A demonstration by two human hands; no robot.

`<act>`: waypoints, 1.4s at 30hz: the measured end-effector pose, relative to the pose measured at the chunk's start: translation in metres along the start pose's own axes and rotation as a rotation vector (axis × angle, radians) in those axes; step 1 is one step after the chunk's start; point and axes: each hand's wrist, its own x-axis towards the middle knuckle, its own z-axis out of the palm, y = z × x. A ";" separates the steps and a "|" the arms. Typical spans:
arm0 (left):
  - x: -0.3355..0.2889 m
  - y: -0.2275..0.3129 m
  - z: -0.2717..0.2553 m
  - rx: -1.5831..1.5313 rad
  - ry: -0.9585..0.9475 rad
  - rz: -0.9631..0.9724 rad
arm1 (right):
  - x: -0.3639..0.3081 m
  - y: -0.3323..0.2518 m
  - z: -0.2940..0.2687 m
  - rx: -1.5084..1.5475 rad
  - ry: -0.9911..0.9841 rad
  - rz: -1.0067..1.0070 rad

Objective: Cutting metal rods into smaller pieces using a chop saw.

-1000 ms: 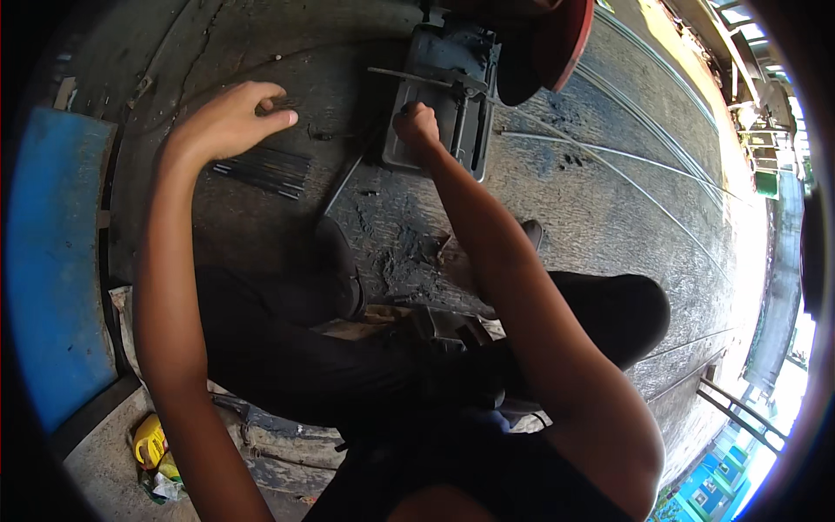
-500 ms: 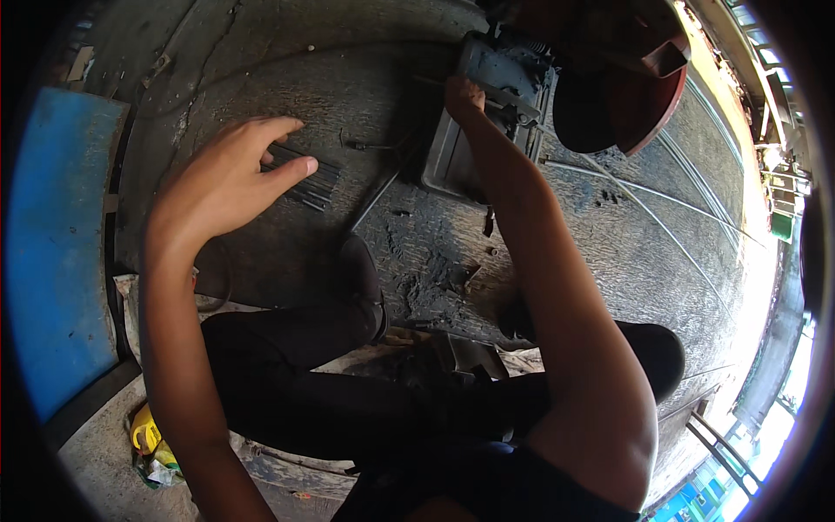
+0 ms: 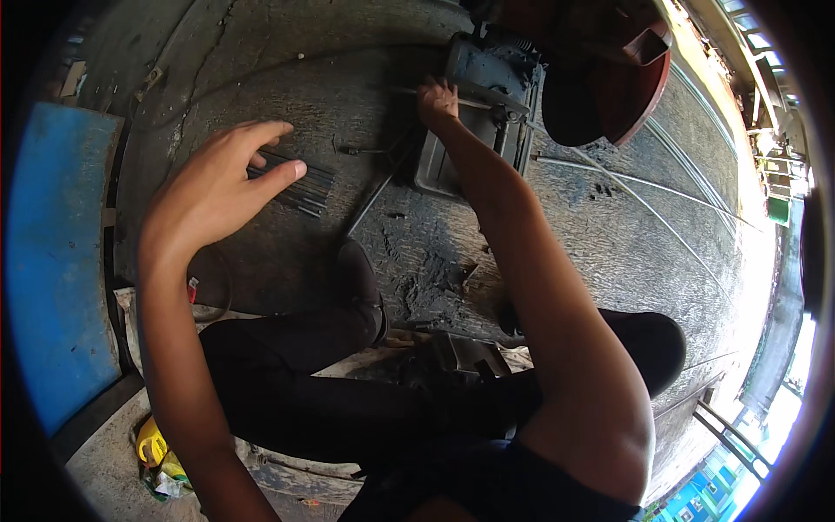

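My right hand (image 3: 438, 100) is closed around a thin metal rod (image 3: 474, 104) at the left side of a cut-off saw's base (image 3: 432, 167). The rod sticks out left of my fist and runs right toward the saw's clamp (image 3: 508, 114). My left hand (image 3: 228, 178) hovers with thumb and fingers apart over a bundle of short dark rods (image 3: 304, 187) on the floor. It partly hides them; whether it touches them I cannot tell.
The saw's red guard and dark disc (image 3: 639, 100) stand at the upper right. Long thin rods (image 3: 648, 187) lie on the floor to the right. An L-shaped metal bar (image 3: 374, 202) lies between bundle and saw. A blue panel (image 3: 61, 261) is at the left.
My right hand has moved a little left along with the rod, and more of the rod shows left of the fist. My left hand has hardly moved. The whole view has shifted slightly.
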 end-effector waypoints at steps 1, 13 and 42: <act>0.004 -0.001 0.001 -0.019 0.048 0.046 | 0.003 0.001 -0.003 0.138 0.055 -0.007; 0.012 -0.005 -0.040 -0.253 0.734 0.214 | -0.100 -0.094 -0.163 0.995 0.273 -0.242; 0.050 0.209 -0.032 -0.027 0.428 0.452 | -0.342 0.058 -0.417 1.809 0.197 0.168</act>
